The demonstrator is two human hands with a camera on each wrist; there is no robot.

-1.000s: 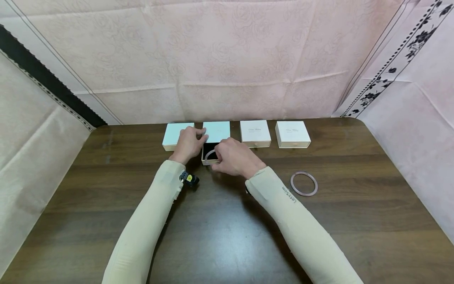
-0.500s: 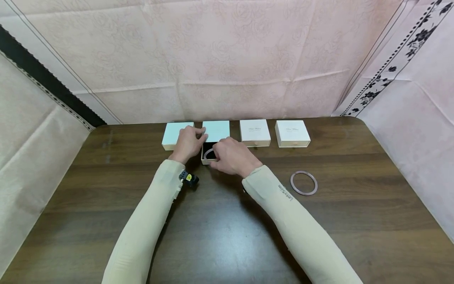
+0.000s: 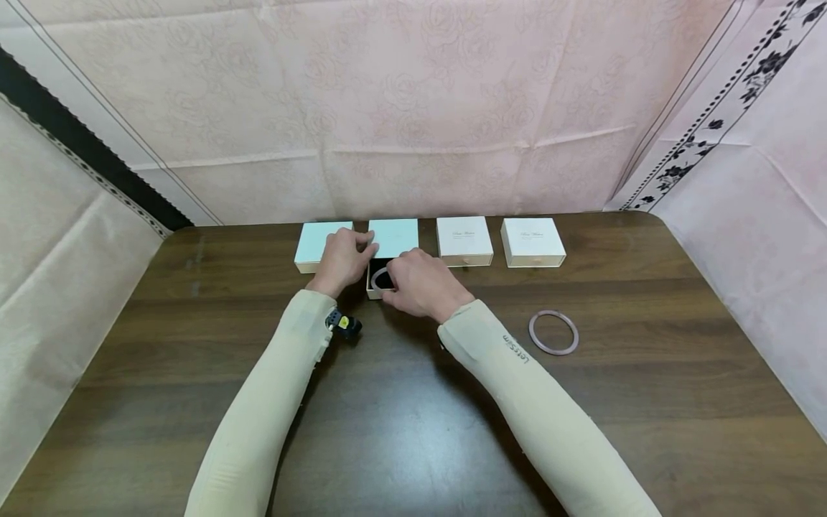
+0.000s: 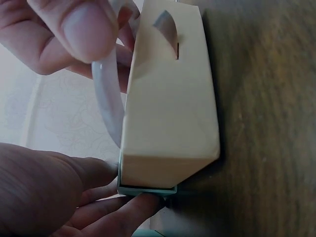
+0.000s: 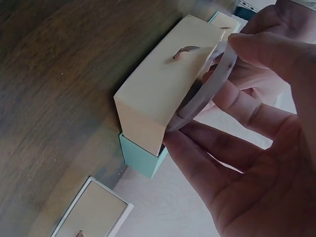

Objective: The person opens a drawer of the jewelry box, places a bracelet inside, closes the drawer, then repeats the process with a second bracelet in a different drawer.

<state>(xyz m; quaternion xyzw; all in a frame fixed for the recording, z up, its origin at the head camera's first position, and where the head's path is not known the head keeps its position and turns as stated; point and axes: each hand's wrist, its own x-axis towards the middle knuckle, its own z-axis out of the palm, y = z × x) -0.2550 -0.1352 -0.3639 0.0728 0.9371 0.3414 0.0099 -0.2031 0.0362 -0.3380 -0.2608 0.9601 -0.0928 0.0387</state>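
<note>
My right hand [image 3: 423, 283] pinches a pale lilac bangle [image 5: 210, 91] between thumb and fingers. The bangle stands tilted, its lower part at the dark-lined opening of a cream drawer [image 4: 168, 108]. That drawer is pulled out toward me from a teal box [image 3: 394, 237], and a small ribbon tab sticks out of its front. With thumb and fingers at the box's left edge, my left hand [image 3: 344, 260] holds the teal sleeve. A second bangle [image 3: 575, 337] lies flat on the table to the right. Part of the held bangle is hidden behind my right fingers in the head view.
Another teal box [image 3: 313, 244] stands just left of the open one, partly behind my left hand. To the right are two white lettered boxes [image 3: 464, 237], drawers pushed in. All sit along the far edge of the wooden table [image 3: 388, 431], before a pale cloth backdrop [image 3: 420, 108].
My right hand and forearm have shifted slightly left, with the held bangle moving a little with them over the drawer. The left hand stays at the box.
</note>
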